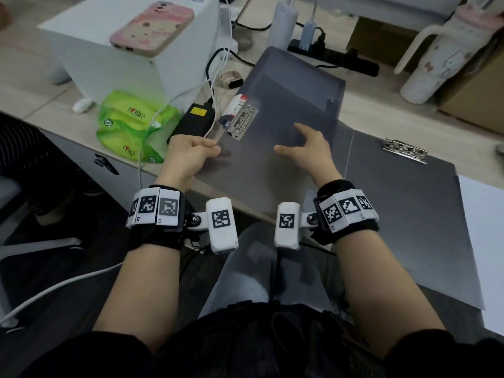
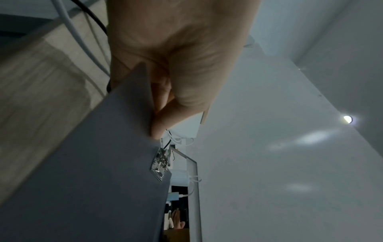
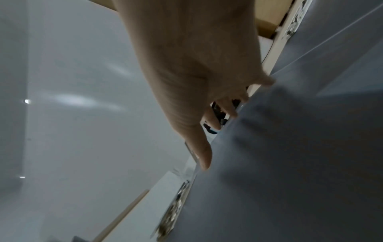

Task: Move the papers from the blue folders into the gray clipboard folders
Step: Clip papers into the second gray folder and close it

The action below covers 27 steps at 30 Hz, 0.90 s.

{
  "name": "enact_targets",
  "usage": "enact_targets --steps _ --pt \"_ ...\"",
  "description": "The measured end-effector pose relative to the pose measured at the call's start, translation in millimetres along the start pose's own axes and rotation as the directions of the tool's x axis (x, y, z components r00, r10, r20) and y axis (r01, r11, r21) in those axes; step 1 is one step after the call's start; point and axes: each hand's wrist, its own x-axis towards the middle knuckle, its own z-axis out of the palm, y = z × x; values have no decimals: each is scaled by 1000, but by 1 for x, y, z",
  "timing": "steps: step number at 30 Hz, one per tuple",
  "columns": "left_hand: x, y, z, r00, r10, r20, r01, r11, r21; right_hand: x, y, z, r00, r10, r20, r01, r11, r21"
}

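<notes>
Now the left hand pinches the near-left corner of a gray folder between thumb and curled fingers, its metal clip just beyond them. Over the same cover the right hand has spread fingers; contact unclear.

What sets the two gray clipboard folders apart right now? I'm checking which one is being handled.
The left clipboard folder is tilted off the desk, pinched at its corner by the left hand, with the right hand spread open over it; the right clipboard folder lies flat and untouched. The left one's metal clip sits at its left edge, the right one's clip at its far edge. Both are gray and hold no paper.
</notes>
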Motion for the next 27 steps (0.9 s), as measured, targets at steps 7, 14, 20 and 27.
enact_targets --steps 7,14,20,27 --pt "18 -10 9 1000 -10 -14 13 967 254 8 22 -9 933 309 183 -230 905 -358" --pt "36 -9 30 1000 12 11 -15 975 223 11 28 -7 906 337 256 -194 868 -458" --pt "44 -16 36 994 -3 -110 28 974 223 10 25 -4 898 355 259 -195 850 -490" --pt "42 -14 26 996 -21 -83 26 997 66 10 22 5 904 349 249 -193 850 -490"
